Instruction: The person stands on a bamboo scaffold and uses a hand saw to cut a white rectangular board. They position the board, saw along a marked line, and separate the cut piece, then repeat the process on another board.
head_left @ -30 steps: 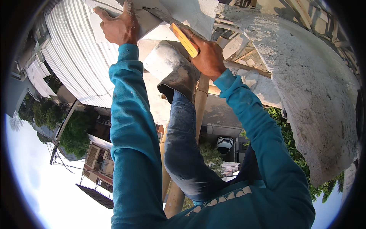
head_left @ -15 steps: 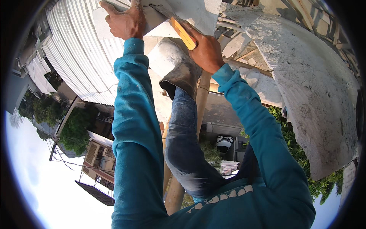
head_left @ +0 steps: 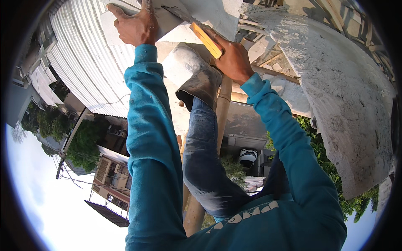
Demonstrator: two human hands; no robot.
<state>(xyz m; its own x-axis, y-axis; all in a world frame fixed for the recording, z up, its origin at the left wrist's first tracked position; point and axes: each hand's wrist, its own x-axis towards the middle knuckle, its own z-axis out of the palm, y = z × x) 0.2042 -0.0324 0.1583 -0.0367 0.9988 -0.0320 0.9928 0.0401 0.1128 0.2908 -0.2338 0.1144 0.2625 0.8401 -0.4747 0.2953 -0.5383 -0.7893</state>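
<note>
My right hand (head_left: 234,58) is closed around the yellow-orange handle of a hand saw (head_left: 206,39). Its thin grey blade runs up and left across a pale flat board (head_left: 222,19), close to the board's dark-shaded part. On the left portion of the same pale surface rests my left hand (head_left: 136,25), fingers spread and pressing down; the tips of some fingers are cut off by the upper rim of the view. Just below the board, between my arms, shows my dusty boot (head_left: 201,83).
Bamboo poles (head_left: 225,98) run beneath my leg. A rough grey concrete slab (head_left: 339,92) curves along the right. Corrugated metal roofing (head_left: 88,54) lies at left. Far below are a parked white vehicle (head_left: 248,157), greenery and houses, so I am high up.
My right hand has drawn the saw down and to the right, and more of its blade shows. The left hand stays in nearly the same place on the board.
</note>
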